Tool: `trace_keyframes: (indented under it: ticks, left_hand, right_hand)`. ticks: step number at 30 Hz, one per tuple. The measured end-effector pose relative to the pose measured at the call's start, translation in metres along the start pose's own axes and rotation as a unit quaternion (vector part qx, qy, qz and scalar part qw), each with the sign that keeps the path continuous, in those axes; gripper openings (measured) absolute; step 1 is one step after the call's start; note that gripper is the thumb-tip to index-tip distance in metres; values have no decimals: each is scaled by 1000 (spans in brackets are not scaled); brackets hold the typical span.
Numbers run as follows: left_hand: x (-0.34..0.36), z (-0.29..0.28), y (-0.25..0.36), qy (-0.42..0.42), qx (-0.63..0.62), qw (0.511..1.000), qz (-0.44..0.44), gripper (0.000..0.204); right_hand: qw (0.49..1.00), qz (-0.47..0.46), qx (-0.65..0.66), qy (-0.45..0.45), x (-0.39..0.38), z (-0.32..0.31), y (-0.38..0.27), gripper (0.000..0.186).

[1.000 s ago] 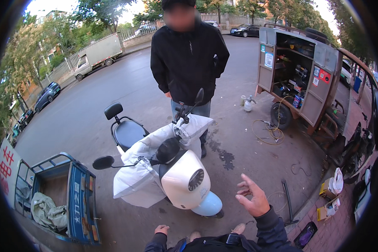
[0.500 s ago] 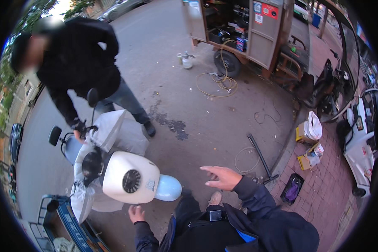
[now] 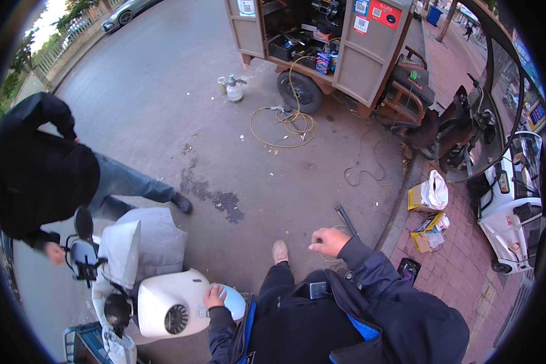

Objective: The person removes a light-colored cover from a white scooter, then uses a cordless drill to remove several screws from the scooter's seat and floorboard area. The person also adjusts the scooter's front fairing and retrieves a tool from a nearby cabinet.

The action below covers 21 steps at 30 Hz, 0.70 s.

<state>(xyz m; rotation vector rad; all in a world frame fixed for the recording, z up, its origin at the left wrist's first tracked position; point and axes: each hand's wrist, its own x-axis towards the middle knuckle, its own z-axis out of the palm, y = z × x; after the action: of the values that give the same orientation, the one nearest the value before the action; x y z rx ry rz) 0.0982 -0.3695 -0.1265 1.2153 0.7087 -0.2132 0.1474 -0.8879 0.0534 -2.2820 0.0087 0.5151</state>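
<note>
My left hand (image 3: 214, 296) is at the scooter's white front body (image 3: 161, 299), beside its pale-blue front fender (image 3: 233, 303), fingers bent and slightly apart; I cannot tell whether it presses on it. My right hand (image 3: 326, 241) hangs in the air to the right, fingers curled, with nothing visible in it. A grey-white quilted cover (image 3: 161, 242) drapes over the handlebar area, where a black mirror (image 3: 84, 222) sticks up. At the left, a person in black (image 3: 36, 164) stands beside the scooter, one hand low near the handlebar.
An open cargo tricycle (image 3: 368, 60) holds tools; a yellow hose (image 3: 283, 139) and sprayer (image 3: 234, 92) lie or stand near it. A black bar (image 3: 347, 219), boxes (image 3: 428, 240), the curb (image 3: 397, 212) and a white scooter (image 3: 509, 230) are at right. A blue cart (image 3: 82, 343) is lower left.
My view has swung right and down. The person has stepped left, bending forward. My left hand has reached the scooter's front; my right hand's fingers have curled in.
</note>
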Motion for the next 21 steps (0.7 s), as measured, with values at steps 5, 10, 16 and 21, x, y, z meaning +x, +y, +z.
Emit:
trace_keyframes:
  ticks: [5,10,16,21]
  left_hand:
    - [45,190,90,18,118,991,64,21]
    - [118,298,136,-6,119,990,80,15]
    - [177,428,170,19,143,986,80,30]
    - [205,517,194,50,142,986,74,31]
  right_hand:
    - [986,123,27,113,37,-79,52,35]
    - [964,157,68,206,101,-133,112,36]
    - [955,143,128,228,216,-210,181,35]
    - [970,108,92,195,313,-304,202,35]
